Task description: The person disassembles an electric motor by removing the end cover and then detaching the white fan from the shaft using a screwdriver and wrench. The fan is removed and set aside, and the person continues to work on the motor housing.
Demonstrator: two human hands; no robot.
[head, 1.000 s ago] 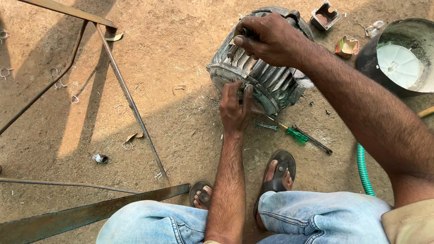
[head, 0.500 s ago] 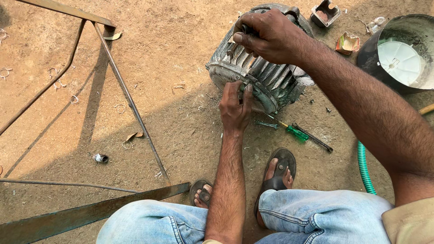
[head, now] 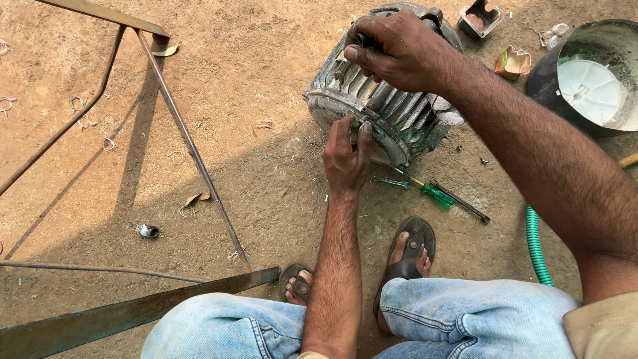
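A grey finned electric motor (head: 392, 113) lies on its side on the sandy ground in front of me. My right hand (head: 399, 50) presses down on top of the casing, fingers curled over the fins and around a dark part there. My left hand (head: 347, 156) sits at the motor's near rim, fingertips pinched on something small at the edge; what it holds is hidden by the fingers. Just right of that hand a green-handled screwdriver (head: 432, 193) and a small spanner (head: 391, 181) lie on the ground.
A rusty metal frame (head: 186, 139) with thin rods crosses the left side. A dark round pan with a white fan disc (head: 588, 86) stands at the upper right. A green hose (head: 535, 246) runs by my right knee. My sandalled feet (head: 409, 249) rest below the motor.
My left hand has stayed at the motor's rim with only small finger shifts. My right hand keeps its hold on top. The motor has not moved.
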